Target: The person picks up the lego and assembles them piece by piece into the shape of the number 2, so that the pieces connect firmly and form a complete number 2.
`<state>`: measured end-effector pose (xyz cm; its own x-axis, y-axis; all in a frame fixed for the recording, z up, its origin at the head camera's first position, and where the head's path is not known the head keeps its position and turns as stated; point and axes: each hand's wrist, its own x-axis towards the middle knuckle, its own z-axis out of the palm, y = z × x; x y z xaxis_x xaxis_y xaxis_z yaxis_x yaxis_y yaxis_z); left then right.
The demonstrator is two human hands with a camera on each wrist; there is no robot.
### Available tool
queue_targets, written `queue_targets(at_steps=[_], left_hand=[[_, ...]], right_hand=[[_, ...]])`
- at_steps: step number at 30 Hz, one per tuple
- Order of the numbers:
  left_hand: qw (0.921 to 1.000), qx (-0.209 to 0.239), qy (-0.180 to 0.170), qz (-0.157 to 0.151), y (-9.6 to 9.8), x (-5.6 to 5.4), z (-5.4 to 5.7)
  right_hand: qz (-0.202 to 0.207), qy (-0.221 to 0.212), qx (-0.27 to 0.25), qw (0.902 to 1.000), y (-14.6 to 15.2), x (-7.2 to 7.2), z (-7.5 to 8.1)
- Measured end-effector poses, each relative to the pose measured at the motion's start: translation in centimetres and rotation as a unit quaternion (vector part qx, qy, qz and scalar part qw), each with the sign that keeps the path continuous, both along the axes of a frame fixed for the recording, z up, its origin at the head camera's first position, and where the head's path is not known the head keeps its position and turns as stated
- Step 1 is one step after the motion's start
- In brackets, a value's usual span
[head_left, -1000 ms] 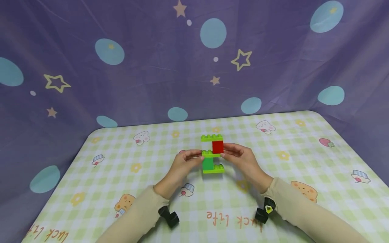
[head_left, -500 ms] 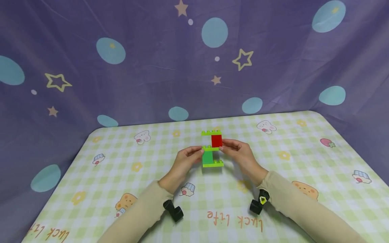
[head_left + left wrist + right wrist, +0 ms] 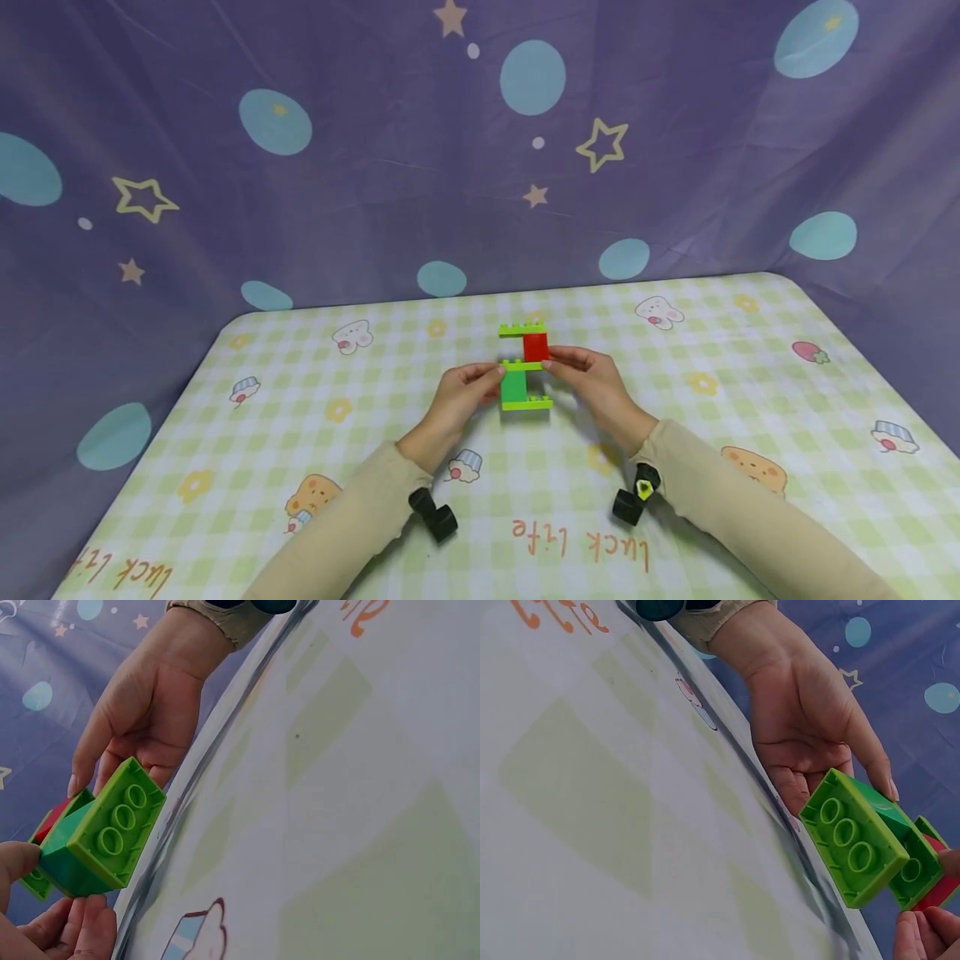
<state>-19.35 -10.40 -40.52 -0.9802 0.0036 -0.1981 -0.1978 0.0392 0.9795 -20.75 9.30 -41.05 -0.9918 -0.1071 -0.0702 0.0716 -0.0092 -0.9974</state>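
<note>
In the head view a stack of toy building bricks stands between both hands over the middle of the table. Three lime plates make its levels: a top plate, a middle plate and a bottom plate. A red brick joins the upper two on the right; a green brick joins the lower two on the left. My left hand pinches the green brick's side. My right hand pinches the red brick's side, thumb by the middle plate. Both wrist views show the bottom plate's hollow underside, raised off the table.
A checked tablecloth with cartoon prints covers the table. Behind its far edge hangs a purple curtain with stars and blue ovals. Black wrist cameras sit under the left sleeve and the right sleeve.
Both hands have carried the brick stack slightly up and away from the person, mostly in the first half second. Their grip looks the same, and the head view has shifted a little.
</note>
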Motion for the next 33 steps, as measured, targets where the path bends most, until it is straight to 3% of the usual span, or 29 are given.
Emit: queue_targets(at_steps=[15, 27, 33], left_hand=[[0.9994, -0.033, -0.013, -0.008, -0.3, 0.0, -0.4], [0.9998, -0.009, 0.013, 0.015, -0.4, 0.1, -0.8], [0.9989, -0.006, 0.045, 0.005, -0.4, 0.3, -0.9]], right_hand=[[0.018, -0.008, -0.01, 0.9998, 0.0, 0.4, -1.0], [0.007, -0.009, -0.003, 0.9999, -0.5, 0.5, -0.9], [0.001, -0.01, -0.011, 0.9999, -0.6, 0.7, -1.0]])
